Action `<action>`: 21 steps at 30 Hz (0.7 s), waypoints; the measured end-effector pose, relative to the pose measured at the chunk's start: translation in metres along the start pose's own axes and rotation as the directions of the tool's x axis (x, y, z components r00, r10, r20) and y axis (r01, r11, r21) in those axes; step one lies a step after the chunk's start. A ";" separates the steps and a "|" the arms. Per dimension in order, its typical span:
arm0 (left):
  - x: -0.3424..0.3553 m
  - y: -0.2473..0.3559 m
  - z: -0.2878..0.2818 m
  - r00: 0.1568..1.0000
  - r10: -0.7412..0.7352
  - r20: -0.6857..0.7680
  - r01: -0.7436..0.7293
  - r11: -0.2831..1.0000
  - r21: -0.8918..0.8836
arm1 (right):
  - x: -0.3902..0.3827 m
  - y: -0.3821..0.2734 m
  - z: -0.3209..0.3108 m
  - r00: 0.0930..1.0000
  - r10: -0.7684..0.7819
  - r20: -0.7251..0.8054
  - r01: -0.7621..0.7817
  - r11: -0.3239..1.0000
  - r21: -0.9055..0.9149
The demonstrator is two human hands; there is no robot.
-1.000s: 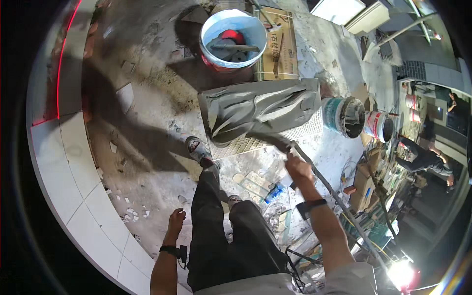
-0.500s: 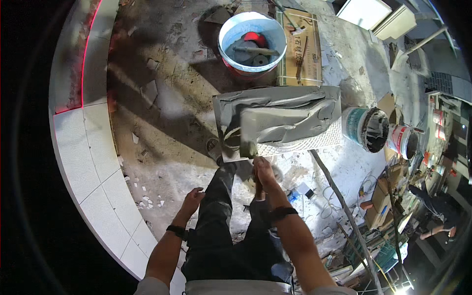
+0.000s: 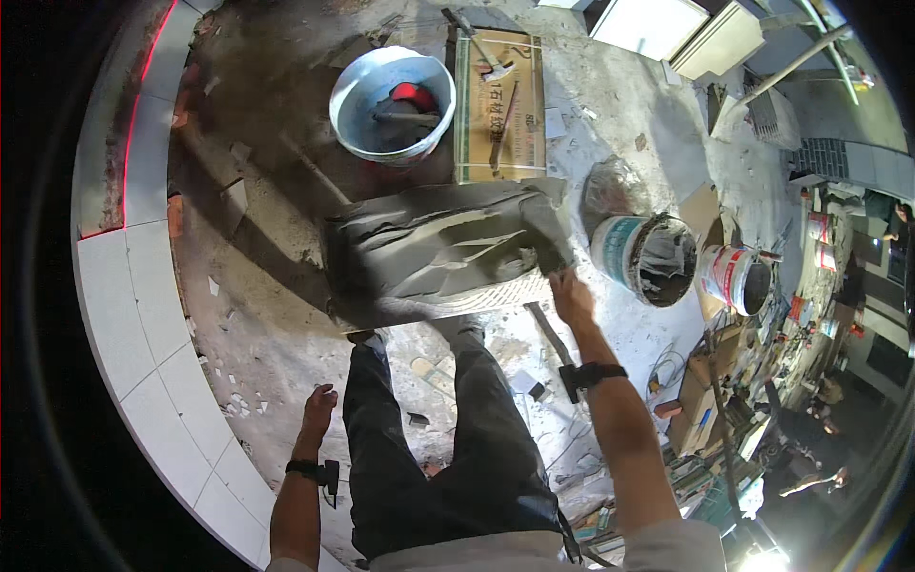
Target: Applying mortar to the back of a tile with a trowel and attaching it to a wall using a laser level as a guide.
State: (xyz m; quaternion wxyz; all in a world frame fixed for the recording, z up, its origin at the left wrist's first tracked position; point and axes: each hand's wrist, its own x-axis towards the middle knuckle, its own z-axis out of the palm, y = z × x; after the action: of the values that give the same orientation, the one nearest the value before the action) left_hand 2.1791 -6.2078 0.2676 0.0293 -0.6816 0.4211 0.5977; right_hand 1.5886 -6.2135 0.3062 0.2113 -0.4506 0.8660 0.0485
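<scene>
A rectangular tile (image 3: 519, 289) lies in front of my feet, its textured face showing along the near edge. Thick grey mortar (image 3: 443, 250) covers most of it in uneven ridges. My right hand (image 3: 574, 297) is closed around the handle of a trowel at the tile's right end. The trowel's blade (image 3: 550, 234) is dark and smeared by motion over the mortar, so its exact outline is unclear. Off to the left, my left hand (image 3: 319, 408) hangs beside my leg with loosely bent fingers and nothing in it.
Beyond the tile stand a white bucket (image 3: 345, 110) with tools inside and a flat carton (image 3: 527, 110) bearing a hammer (image 3: 496, 69). Two mortar-crusted buckets (image 3: 615, 250) (image 3: 721, 272) are to the right. White tiles (image 3: 110, 305) line the left edge. People are at far right.
My right hand has carried the trowel from the tile's left part to its right end, and the mortar's surface looks reworked. My left hand hangs lower. The whole view has shifted.
</scene>
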 end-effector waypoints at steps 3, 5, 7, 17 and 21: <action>-0.019 0.003 0.015 0.999 0.023 -0.034 -0.020 0.996 0.082 | -0.014 -0.018 -0.005 0.808 0.083 0.583 -0.530 0.536 0.658; -0.028 0.033 0.042 0.999 0.045 0.008 -0.045 0.995 0.093 | -0.015 0.020 -0.007 0.934 0.045 0.355 -0.225 0.845 0.485; -0.048 0.066 0.049 0.999 0.039 0.007 -0.039 0.981 0.190 | -0.024 0.022 -0.026 0.974 -0.220 0.055 0.212 0.969 0.130; -0.052 0.064 0.068 0.991 0.039 0.132 -0.052 0.994 0.096 | -0.096 -0.012 0.017 0.685 0.035 0.727 -0.723 -0.093 0.685; -0.067 0.005 0.039 0.984 0.170 0.056 -0.170 0.985 -0.003 | -0.119 -0.080 0.037 0.713 -0.027 0.701 -0.693 -0.176 0.699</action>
State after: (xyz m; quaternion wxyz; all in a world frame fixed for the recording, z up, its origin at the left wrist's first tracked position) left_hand 2.1498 -6.1543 0.3151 -0.0095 -0.6262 0.4770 0.6167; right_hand 1.7244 -6.1603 0.3299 0.6510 0.1413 0.6194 -0.4153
